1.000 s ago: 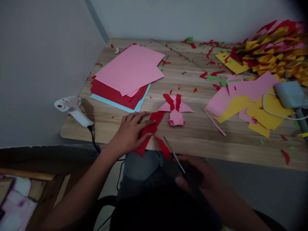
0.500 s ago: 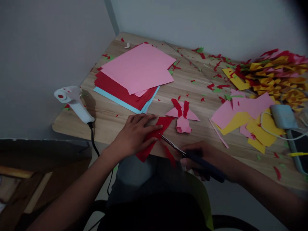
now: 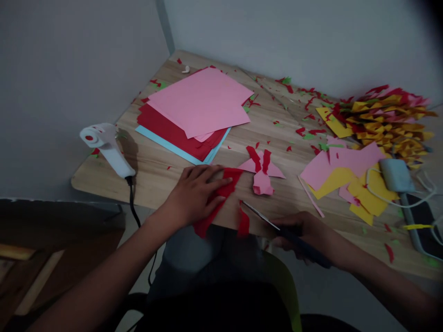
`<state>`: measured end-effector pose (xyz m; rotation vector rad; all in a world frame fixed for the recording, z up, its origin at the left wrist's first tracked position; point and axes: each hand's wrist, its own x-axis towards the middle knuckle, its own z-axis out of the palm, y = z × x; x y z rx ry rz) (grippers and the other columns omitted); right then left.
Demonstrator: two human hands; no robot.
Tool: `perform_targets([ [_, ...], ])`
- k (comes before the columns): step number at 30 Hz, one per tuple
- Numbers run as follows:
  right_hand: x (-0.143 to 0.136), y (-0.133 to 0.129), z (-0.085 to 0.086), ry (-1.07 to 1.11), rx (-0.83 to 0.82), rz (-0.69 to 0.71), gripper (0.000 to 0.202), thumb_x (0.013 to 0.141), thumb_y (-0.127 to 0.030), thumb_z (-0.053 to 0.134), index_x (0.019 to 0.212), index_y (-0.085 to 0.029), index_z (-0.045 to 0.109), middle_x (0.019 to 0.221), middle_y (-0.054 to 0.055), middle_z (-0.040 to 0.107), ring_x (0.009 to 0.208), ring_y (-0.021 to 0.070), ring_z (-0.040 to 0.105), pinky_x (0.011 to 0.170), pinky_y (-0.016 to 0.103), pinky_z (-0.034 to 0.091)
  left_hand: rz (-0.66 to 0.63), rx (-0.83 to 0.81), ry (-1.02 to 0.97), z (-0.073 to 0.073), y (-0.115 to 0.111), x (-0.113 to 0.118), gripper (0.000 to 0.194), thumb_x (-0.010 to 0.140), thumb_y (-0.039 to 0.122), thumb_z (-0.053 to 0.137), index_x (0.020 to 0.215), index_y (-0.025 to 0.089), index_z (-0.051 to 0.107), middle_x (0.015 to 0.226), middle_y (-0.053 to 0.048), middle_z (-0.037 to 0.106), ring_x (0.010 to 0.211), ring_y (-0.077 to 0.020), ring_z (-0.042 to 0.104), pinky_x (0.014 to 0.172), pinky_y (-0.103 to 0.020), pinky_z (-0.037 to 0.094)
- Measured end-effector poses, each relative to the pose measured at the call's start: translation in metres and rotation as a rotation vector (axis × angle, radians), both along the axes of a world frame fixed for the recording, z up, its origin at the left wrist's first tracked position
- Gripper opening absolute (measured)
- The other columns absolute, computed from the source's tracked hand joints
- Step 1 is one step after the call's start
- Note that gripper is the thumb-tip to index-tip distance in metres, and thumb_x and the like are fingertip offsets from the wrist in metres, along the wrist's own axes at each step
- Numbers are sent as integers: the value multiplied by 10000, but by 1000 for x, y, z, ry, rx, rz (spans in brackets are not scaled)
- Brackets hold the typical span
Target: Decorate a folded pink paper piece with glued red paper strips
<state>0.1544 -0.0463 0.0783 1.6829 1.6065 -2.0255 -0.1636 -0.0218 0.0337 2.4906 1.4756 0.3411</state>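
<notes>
My left hand (image 3: 194, 193) lies with fingers spread on a piece of red paper (image 3: 231, 177), pressing it against the table near the front edge. The paper's lower end sticks out past that edge. In my right hand (image 3: 308, 235) is a pair of dark-handled scissors (image 3: 261, 216), blades pointing left and looking closed. Their tip is at the top of a narrow red paper strip (image 3: 243, 223), which is apart from the larger piece. Just beyond the blades sits a folded pink paper figure (image 3: 263, 180) with two red strips on it.
A white glue gun (image 3: 114, 154) with a black cord stands at the left. Pink, red and blue sheets (image 3: 204, 101) are stacked behind my left hand. At the right are pink and yellow scraps (image 3: 346, 161), a fringed paper bundle (image 3: 387, 120), a charger (image 3: 396, 175) and a phone (image 3: 422, 221).
The scissors have drawn back to the right, away from the red paper. The narrow strip now hangs apart from the larger piece. My left hand stays in place.
</notes>
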Motion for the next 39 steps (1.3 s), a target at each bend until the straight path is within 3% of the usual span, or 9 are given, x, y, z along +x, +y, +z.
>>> perform_targets([
  [7,5,2,5,56,86,-134,655,736,-540,823,1277,-184,727,527,-58,501,400,70,459,377,184,418,234,73,-356,21,5,6,431,993,434,509,1359,232,613,1365,-134,578,1226,-311,547,1060,-509,414],
  [11,3,9,15,173,139,-187,682,728,-547,827,1276,-157,719,533,-48,521,402,78,476,371,184,399,104,-402,-778,40,6,36,435,973,469,552,1335,235,611,1362,-98,626,1298,-262,547,1124,-424,397],
  [14,0,8,19,252,216,-215,637,759,-551,802,1249,-150,728,531,-51,507,391,74,454,376,190,379,23,-780,-968,47,8,58,378,901,460,658,1174,200,673,1088,-89,725,1091,-241,656,990,-392,493],
  [18,-7,0,18,213,433,-295,565,713,-473,854,1175,-159,770,559,-52,493,438,71,431,413,195,367,44,-912,-1047,49,5,76,250,915,419,634,896,172,666,810,-30,658,791,-152,634,809,-311,518],
  [21,-11,-9,16,236,481,-338,556,710,-459,847,1177,-164,776,590,-39,501,486,84,442,434,199,364,186,-765,-1074,46,1,82,284,871,415,663,1030,187,605,956,-45,634,798,-148,606,741,-300,518],
  [24,-9,-18,18,280,505,-318,489,735,-436,819,1158,-192,789,589,-36,506,500,84,420,454,203,355,346,-375,-1016,43,1,80,394,834,335,673,1183,220,532,1169,-79,601,965,-188,596,845,-350,523],
  [28,5,-30,24,319,543,-289,409,724,-390,841,1096,-221,811,599,-41,515,511,69,365,483,205,334,153,-161,-922,50,-1,72,622,866,312,671,1441,306,434,1548,-75,412,1389,-260,426,1163,-449,352],
  [34,30,-48,24,413,451,-354,435,786,-461,804,1157,-236,783,608,-29,556,477,64,396,434,187,303,-216,-1010,-1199,54,-15,107,617,831,631,685,1302,238,623,1203,-128,700,1111,-289,669,936,-421,527],
  [39,40,-57,22,422,361,-480,492,776,-469,812,1194,-215,762,613,-31,532,436,66,438,397,181,331,-90,-1171,-1284,51,-27,140,309,843,447,758,1033,204,745,1005,-83,742,871,-186,688,768,-283,548],
])
